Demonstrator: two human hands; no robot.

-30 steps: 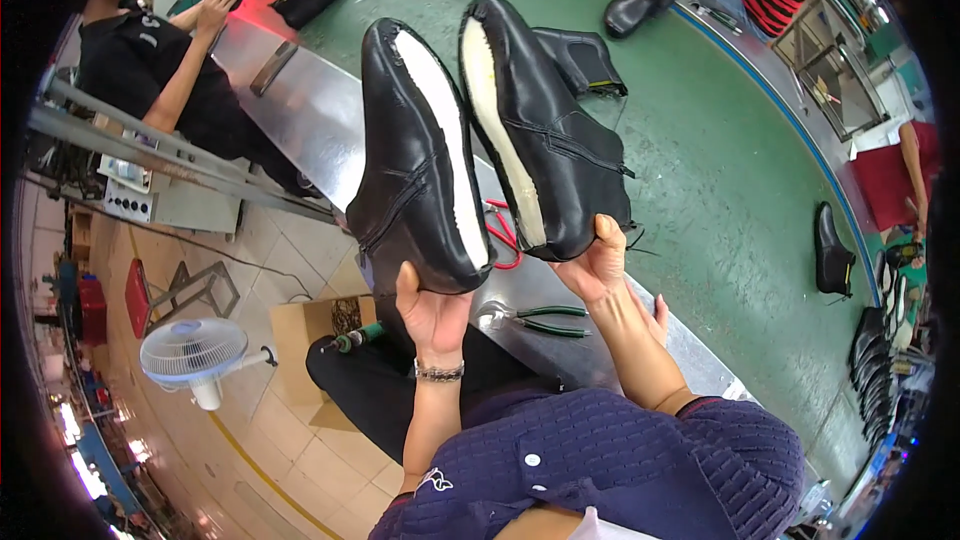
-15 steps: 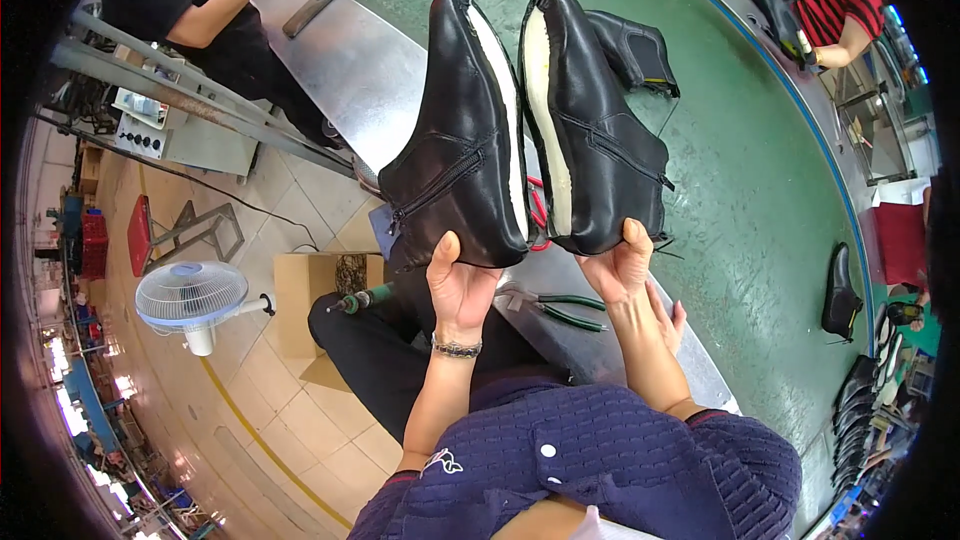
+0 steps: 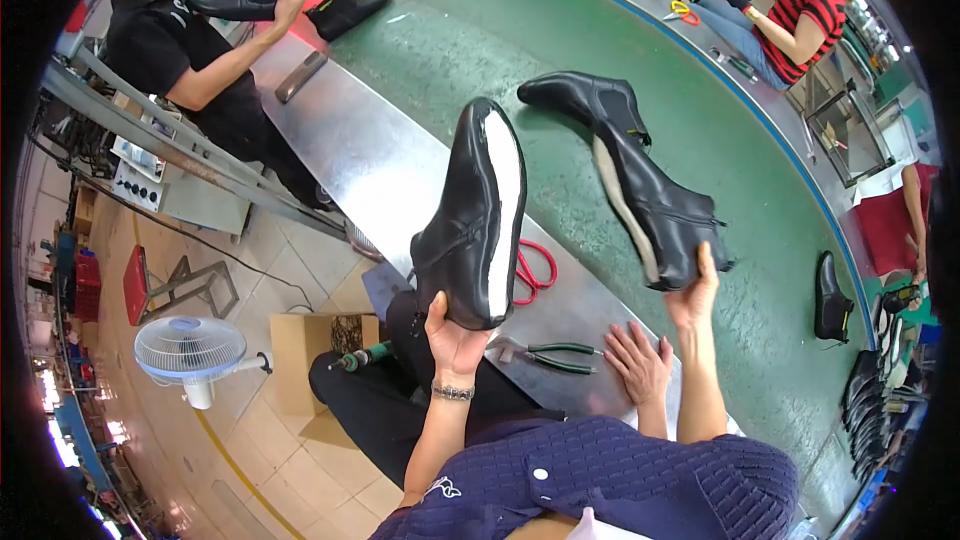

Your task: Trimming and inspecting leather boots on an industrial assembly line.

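My left hand, with a bracelet at its wrist, is closed on the heel end of a black ankle boot, tilted so that its pale, unsoled bottom shows. My right hand grips the heel end of a second black boot with a side zip, held out to the right. A third boot lies on the green surface beyond it. Under my hands, a pair of pliers with green handles and red-handled scissors rest on the metal bench edge.
Another person's hand lies flat on the bench, left of my right forearm. A worker at the far left handles a boot. More boots stand along the green table to the right. A fan and an open carton are at left.
The boots have moved apart: the left one came down, the right one went right and down. The other person's hand now lies fully visible. My view has tilted upward.
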